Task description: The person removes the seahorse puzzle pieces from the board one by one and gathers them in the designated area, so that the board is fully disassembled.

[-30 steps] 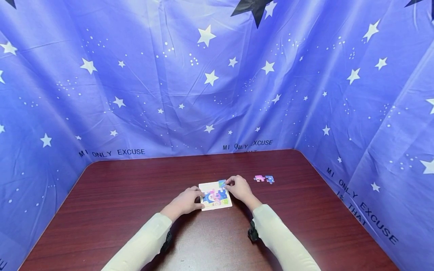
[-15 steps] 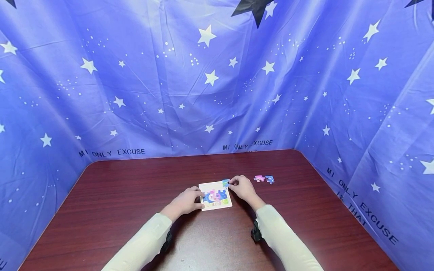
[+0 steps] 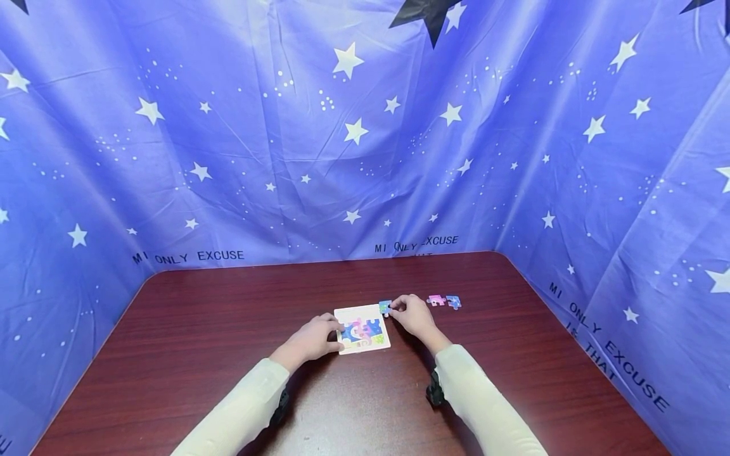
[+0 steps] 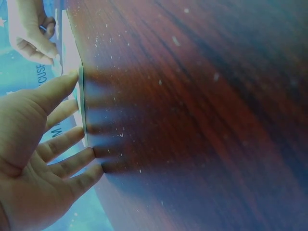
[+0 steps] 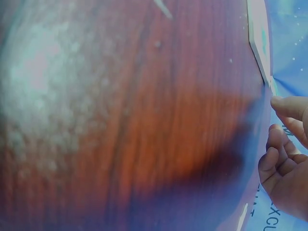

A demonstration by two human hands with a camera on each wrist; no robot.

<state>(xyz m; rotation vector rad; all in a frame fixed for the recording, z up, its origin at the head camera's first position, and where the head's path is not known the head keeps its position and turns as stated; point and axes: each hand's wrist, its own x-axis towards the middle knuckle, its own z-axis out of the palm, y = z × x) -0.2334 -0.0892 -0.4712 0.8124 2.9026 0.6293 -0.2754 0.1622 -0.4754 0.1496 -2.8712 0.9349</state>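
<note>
A white-bordered puzzle board (image 3: pixel 371 347) with pink, blue and green pieces in it lies flat on the table. My left hand (image 3: pixel 312 337) rests at its left edge; in the left wrist view the thumb touches the board's side and the fingers (image 4: pixel 62 142) are fairly straight. Between thumb and forefinger, my right hand (image 3: pixel 415 316) pinches a blue-and-green puzzle piece (image 3: pixel 384 307) at the board's upper right corner. Whether that piece touches the board I cannot tell. In the right wrist view the right hand (image 5: pixel 288 159) shows its other fingers curled.
Two loose pieces, a pink puzzle piece (image 3: pixel 436 300) and a blue puzzle piece (image 3: pixel 454 302), lie right of the right hand. The dark red wooden table (image 3: pixel 228 304) is backed by a blue star-printed curtain (image 3: pixel 319 158) on three sides.
My right hand has shifted right, drawing the pinched puzzle piece from over the board's upper right corner to just past its edge. The left hand and board have stayed put.
</note>
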